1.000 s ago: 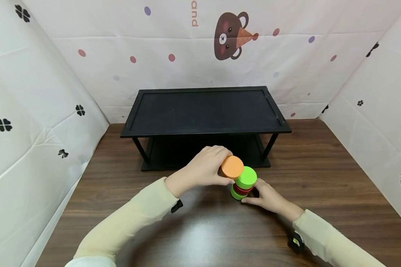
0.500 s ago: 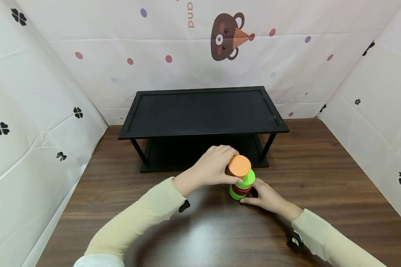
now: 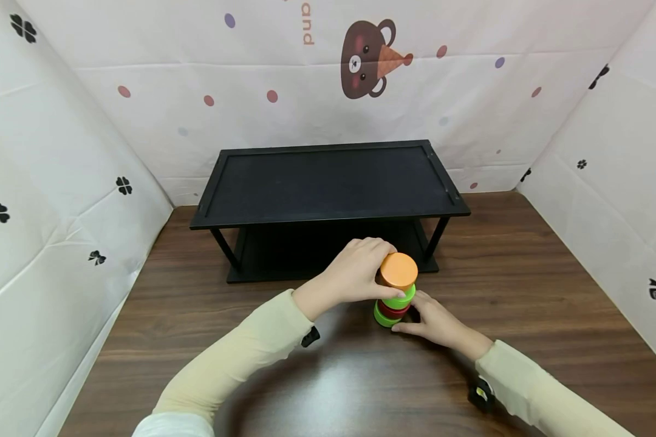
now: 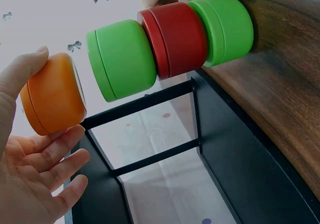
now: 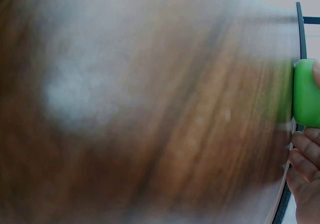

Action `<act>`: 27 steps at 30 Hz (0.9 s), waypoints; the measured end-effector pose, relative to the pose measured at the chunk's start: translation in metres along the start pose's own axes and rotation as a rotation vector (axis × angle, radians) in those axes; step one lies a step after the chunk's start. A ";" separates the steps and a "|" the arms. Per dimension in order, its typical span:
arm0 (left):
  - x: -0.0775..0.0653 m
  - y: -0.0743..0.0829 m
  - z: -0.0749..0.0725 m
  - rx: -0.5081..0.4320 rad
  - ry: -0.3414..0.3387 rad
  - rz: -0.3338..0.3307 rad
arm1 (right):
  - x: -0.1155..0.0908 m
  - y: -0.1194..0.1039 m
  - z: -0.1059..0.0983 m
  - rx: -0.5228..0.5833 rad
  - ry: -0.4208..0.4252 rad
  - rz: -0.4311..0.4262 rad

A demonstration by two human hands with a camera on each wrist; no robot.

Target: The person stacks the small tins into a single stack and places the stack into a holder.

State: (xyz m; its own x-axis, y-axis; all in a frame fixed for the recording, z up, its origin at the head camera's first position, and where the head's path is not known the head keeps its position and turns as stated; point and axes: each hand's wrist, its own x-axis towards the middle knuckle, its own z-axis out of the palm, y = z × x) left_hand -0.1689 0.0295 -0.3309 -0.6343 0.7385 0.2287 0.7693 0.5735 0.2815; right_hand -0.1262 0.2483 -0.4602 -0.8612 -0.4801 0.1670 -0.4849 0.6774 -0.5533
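My left hand (image 3: 355,273) pinches an orange round tin (image 3: 399,270) between thumb and fingers. Under it stands a column of small lidded tins: a green one on top (image 4: 122,58), a red one (image 4: 177,41) in the middle and another green one (image 4: 225,31) at the bottom, on the table. The left wrist view shows a gap between the orange tin and the upper green tin. On the column's right side, my right hand (image 3: 440,321) grips the lowest green tin (image 5: 306,93) low down, thumb in front; its far fingers are partly hidden.
Just behind the hands stands a black two-level rack (image 3: 328,182), its lower shelf (image 3: 284,255) near the stack. Brown wooden table (image 3: 262,382) surrounds it. White patterned sheets (image 3: 197,121) hang at the back and both sides.
My left hand has carried the orange tin rightward, from beside the stack to over the top green tin. My right hand has stayed at the base; the whole view has shifted slightly.
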 end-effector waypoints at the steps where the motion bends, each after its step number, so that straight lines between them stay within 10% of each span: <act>1: 0.000 0.000 0.001 0.002 -0.003 -0.002 | 0.001 0.000 0.000 0.004 -0.002 0.000; 27: 0.004 0.000 0.012 0.012 -0.010 0.018 | 0.000 0.002 0.001 -0.001 0.012 -0.014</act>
State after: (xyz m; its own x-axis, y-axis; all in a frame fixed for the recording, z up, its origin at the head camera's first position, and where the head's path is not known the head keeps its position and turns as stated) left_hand -0.1706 0.0367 -0.3417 -0.6193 0.7523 0.2246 0.7817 0.5641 0.2660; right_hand -0.1271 0.2490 -0.4617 -0.8560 -0.4829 0.1846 -0.4971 0.6709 -0.5503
